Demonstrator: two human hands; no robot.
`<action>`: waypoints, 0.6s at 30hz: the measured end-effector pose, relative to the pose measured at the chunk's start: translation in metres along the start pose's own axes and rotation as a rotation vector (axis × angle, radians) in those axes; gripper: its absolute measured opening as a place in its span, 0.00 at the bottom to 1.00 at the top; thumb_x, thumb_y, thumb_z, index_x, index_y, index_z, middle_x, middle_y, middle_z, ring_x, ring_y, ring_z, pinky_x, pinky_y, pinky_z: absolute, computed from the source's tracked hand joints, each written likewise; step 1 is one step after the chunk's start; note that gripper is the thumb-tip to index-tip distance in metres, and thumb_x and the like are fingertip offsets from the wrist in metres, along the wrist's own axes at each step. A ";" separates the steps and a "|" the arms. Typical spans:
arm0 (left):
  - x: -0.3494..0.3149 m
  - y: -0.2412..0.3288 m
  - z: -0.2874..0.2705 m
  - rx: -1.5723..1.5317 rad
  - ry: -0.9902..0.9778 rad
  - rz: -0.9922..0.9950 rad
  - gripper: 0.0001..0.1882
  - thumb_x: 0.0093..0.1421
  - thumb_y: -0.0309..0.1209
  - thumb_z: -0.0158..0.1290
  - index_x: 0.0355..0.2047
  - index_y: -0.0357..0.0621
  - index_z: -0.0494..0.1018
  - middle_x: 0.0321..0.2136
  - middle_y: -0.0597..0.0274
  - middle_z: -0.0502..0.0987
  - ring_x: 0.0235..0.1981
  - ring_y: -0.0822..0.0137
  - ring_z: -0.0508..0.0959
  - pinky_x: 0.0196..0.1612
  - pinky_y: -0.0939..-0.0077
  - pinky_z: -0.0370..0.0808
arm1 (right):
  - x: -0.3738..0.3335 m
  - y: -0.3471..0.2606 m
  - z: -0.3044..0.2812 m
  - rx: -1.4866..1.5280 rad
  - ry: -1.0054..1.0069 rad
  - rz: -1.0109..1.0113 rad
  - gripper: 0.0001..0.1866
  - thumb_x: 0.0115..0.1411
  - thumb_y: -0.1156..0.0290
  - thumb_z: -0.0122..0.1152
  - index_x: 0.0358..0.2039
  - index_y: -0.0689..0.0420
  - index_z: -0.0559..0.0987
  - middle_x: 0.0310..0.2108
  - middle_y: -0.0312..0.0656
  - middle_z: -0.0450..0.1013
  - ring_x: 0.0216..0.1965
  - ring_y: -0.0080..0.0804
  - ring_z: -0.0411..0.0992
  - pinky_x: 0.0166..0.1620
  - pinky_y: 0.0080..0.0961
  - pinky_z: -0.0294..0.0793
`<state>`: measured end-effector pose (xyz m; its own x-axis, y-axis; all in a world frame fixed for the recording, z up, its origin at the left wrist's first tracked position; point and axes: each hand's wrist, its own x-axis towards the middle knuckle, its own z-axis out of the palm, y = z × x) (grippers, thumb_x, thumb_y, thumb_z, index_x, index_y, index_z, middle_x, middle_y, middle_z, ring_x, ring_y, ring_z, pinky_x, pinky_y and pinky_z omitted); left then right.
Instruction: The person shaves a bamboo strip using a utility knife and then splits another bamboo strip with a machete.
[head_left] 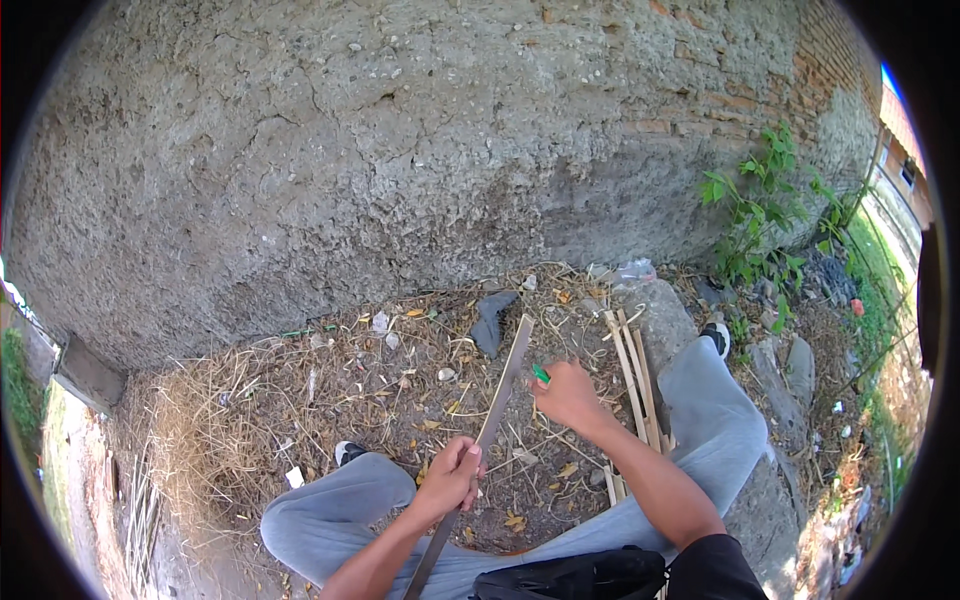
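My left hand (450, 478) grips a long flat grey strip of bamboo or wood (500, 395) near its lower part; the strip runs from my lap up toward the wall. My right hand (567, 395) is closed around a small green-handled tool (540, 374) and sits just right of the strip's middle, close to its edge. Whether the tool's tip touches the strip I cannot tell. I sit with grey-trousered knees (330, 500) spread either side of the strip.
Several pale split sticks (635, 375) lie bundled over my right leg. A rough plastered wall (400, 150) rises ahead, with dry straw and litter (250, 420) on the ground. A dark rag (492, 318) lies near the wall. Green plants (765, 210) grow at the right.
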<state>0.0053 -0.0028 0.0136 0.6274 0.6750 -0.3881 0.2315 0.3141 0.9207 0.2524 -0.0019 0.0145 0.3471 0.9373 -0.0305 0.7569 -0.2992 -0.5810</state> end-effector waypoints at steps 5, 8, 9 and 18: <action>0.005 0.002 -0.004 -0.241 0.015 -0.208 0.16 0.72 0.40 0.38 0.36 0.41 0.66 0.19 0.67 0.67 0.12 0.78 0.64 0.13 0.81 0.64 | -0.026 -0.004 0.004 -0.100 0.023 -0.113 0.09 0.52 0.70 0.57 0.31 0.57 0.82 0.27 0.58 0.76 0.33 0.57 0.77 0.40 0.49 0.75; 0.006 -0.001 -0.003 -0.300 0.016 -0.258 0.19 0.73 0.43 0.35 0.33 0.42 0.67 0.15 0.70 0.63 0.12 0.78 0.61 0.12 0.82 0.60 | -0.038 -0.007 0.013 -0.153 -0.021 -0.165 0.09 0.52 0.70 0.56 0.31 0.56 0.82 0.27 0.58 0.76 0.32 0.56 0.77 0.39 0.49 0.75; 0.007 0.000 0.000 -0.276 -0.010 -0.258 0.19 0.73 0.43 0.34 0.33 0.43 0.66 0.15 0.71 0.61 0.12 0.79 0.59 0.12 0.82 0.58 | -0.041 -0.008 0.016 -0.173 -0.048 -0.180 0.09 0.52 0.69 0.55 0.31 0.55 0.82 0.28 0.58 0.76 0.32 0.56 0.76 0.37 0.49 0.75; -0.001 -0.012 0.022 -0.224 0.042 -0.203 0.17 0.69 0.39 0.35 0.26 0.45 0.62 0.13 0.72 0.58 0.11 0.78 0.57 0.12 0.78 0.53 | -0.040 -0.006 0.040 -0.356 0.140 -0.269 0.08 0.54 0.69 0.54 0.24 0.56 0.80 0.20 0.51 0.75 0.25 0.48 0.78 0.31 0.45 0.75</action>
<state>0.0180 -0.0222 0.0041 0.5531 0.6088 -0.5688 0.1765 0.5816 0.7941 0.2117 -0.0308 -0.0131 0.1652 0.9641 0.2079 0.9647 -0.1141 -0.2374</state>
